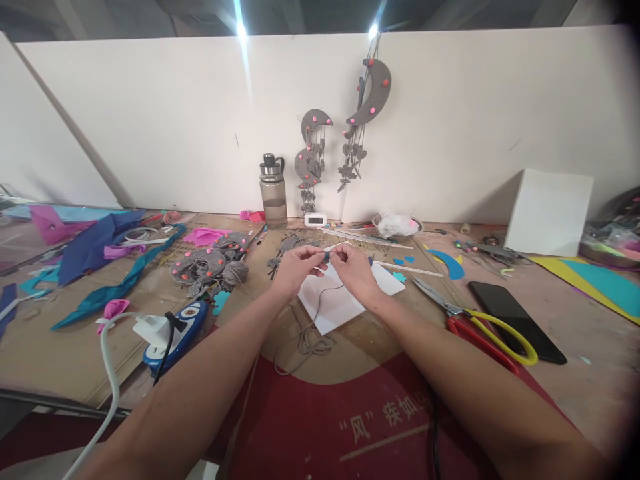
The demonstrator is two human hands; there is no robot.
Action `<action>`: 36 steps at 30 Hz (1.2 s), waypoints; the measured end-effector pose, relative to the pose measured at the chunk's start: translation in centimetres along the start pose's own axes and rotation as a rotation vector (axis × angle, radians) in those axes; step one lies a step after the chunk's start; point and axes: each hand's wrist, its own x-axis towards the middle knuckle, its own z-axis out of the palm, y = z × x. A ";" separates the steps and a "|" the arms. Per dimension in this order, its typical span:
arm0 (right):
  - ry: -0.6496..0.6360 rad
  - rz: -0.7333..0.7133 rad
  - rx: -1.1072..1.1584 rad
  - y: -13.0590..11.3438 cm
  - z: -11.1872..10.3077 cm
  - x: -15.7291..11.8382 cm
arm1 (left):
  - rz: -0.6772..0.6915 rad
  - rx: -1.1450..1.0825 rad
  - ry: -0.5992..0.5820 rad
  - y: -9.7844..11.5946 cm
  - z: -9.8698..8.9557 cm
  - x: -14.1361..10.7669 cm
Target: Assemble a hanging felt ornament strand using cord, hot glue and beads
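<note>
Near the centre of the head view, my left hand [299,265] and my right hand [351,267] meet over a white sheet [327,310]. The fingertips of both are pinched together on a small dark blue piece [327,256], mostly hidden by the fingers. A thin grey cord [319,308] runs over the sheet below my hands to a loose tangle [315,343] on the cardboard. Small blue hearts [399,261] and a teal flower cut-out [399,277] lie to the right of my right hand.
Yellow-handled scissors [467,311] and a black phone [515,320] lie at the right. Grey decorated pieces with yarn [210,267] and a blue power strip [177,337] are at the left. A water bottle [273,200] and a small clock [315,219] stand behind.
</note>
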 end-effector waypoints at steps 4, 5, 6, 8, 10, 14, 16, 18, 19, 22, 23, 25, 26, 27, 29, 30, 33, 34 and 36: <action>-0.005 -0.046 -0.053 -0.1 0.1 -0.1 | 0.087 0.208 0.014 0.0 -0.3 0.0; -0.009 -0.058 -0.066 -0.1 0.1 -0.2 | 0.104 0.257 0.016 0.0 -0.4 0.0; -0.011 -0.067 -0.078 0.0 0.2 -0.2 | 0.116 0.298 0.021 -0.1 -0.5 0.0; -0.013 -0.079 -0.099 0.1 0.3 -0.2 | 0.130 0.352 0.029 -0.1 -0.5 0.0; -0.013 -0.083 -0.115 0.2 0.4 -0.2 | 0.117 0.354 0.020 -0.2 -0.6 0.1; -0.039 -0.057 -0.161 0.2 0.1 -0.1 | 0.026 0.281 -0.059 -0.1 -0.9 0.2; -0.063 -0.030 -0.206 0.0 -0.1 -0.1 | -0.007 0.228 -0.116 -0.1 -1.1 0.3; -0.088 -0.006 -0.259 0.0 -0.2 0.0 | -0.021 0.192 -0.168 -0.1 -1.3 0.3; -0.106 0.001 -0.287 0.0 -0.3 0.0 | -0.023 0.193 -0.186 -0.2 -1.3 0.3; -0.153 -0.019 -0.378 0.4 -0.2 0.1 | -0.026 0.279 -0.214 -0.3 -1.1 0.1; -0.165 -0.042 -0.409 0.7 -0.2 0.1 | -0.024 0.320 -0.211 -0.3 -1.0 0.0; -0.177 -0.091 -0.469 1.1 0.0 0.1 | -0.019 0.398 -0.203 -0.3 -0.7 -0.2; -0.180 -0.110 -0.495 1.3 0.1 0.1 | -0.008 0.436 -0.194 -0.3 -0.5 -0.3; -0.184 -0.122 -0.517 1.5 0.1 0.1 | 0.015 0.481 -0.184 -0.2 -0.4 -0.4; -0.190 -0.134 -0.553 1.6 0.2 0.0 | 0.098 0.601 -0.164 0.0 -0.3 -0.5; -0.192 -0.143 -0.562 1.5 0.2 0.0 | 0.150 0.663 -0.146 0.1 -0.2 -0.6; -0.207 -0.184 -0.528 1.2 0.2 -0.2 | 0.246 0.732 -0.069 0.1 -0.3 -0.6; -0.208 -0.194 -0.497 1.0 0.1 -0.2 | 0.236 0.705 -0.040 0.1 -0.3 -0.6; -0.196 -0.201 -0.430 0.8 0.0 -0.2 | 0.168 0.617 0.009 0.0 -0.4 -0.5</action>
